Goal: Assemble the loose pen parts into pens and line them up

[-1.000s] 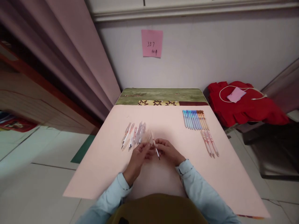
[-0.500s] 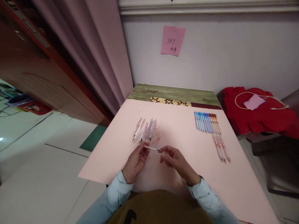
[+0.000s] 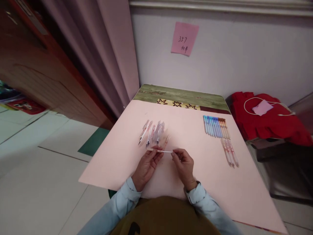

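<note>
Left hand point(image 3: 146, 164), right hand point(image 3: 183, 164) pinch refill point(image 3: 162, 151) ends; loose pens point(image 3: 154, 132) just beyond

A: What covers the counter point(image 3: 181, 94)?
B: A matt pink sheet point(image 3: 195, 186), paper by the look. The bare strip behind it shows a faintly shiny wood-grain print.
A: And the pens?
B: The loose pens point(image 3: 155, 132) are clear, glossy plastic. The thin white rod point(image 3: 162, 151) is smooth plastic too.
A: Around it?
B: Glossy floor tiles point(image 3: 36, 182), soft red cloth point(image 3: 269, 125), a matt paper note point(image 3: 184, 38).
</note>
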The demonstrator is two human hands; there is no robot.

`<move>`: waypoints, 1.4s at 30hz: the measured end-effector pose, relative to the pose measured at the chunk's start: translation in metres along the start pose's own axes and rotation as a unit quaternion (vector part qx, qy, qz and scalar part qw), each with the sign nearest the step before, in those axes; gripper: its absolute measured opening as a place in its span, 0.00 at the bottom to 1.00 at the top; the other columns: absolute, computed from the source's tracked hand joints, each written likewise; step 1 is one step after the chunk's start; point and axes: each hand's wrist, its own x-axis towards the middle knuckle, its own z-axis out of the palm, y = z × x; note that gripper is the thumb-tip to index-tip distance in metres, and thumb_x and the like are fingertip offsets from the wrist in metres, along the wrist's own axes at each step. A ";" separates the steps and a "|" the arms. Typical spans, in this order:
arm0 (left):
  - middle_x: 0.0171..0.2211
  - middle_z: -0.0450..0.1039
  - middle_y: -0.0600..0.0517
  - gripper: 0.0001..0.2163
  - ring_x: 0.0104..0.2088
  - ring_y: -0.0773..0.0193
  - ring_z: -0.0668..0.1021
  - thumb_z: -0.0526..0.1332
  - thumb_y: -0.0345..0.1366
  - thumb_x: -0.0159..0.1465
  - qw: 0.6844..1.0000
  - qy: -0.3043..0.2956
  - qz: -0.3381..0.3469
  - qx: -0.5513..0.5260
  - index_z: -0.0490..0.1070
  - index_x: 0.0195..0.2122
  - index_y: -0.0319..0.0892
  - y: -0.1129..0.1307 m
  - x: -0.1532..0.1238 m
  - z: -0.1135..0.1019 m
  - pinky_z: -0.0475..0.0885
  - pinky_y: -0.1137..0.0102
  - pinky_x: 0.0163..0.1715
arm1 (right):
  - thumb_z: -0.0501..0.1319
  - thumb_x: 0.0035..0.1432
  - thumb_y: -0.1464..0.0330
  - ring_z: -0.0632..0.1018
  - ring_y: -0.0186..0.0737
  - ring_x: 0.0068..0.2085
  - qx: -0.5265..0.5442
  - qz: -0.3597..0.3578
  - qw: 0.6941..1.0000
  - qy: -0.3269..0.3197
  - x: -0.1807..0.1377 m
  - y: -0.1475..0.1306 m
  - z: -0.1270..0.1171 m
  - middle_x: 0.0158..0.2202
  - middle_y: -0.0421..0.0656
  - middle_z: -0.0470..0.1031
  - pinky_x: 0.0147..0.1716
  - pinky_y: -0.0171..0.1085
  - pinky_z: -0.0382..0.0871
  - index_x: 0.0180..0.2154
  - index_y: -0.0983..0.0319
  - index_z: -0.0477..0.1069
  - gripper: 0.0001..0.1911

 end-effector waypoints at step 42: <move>0.37 0.81 0.46 0.06 0.33 0.65 0.83 0.63 0.34 0.64 0.998 -0.055 0.000 -0.014 0.73 0.40 0.38 -0.003 -0.001 -0.019 0.79 0.74 0.33 | 0.64 0.57 0.61 0.74 0.37 0.27 -0.229 0.001 0.969 -0.088 0.045 -0.011 -0.006 0.27 0.40 0.76 0.29 0.36 0.66 0.36 0.60 0.76 0.10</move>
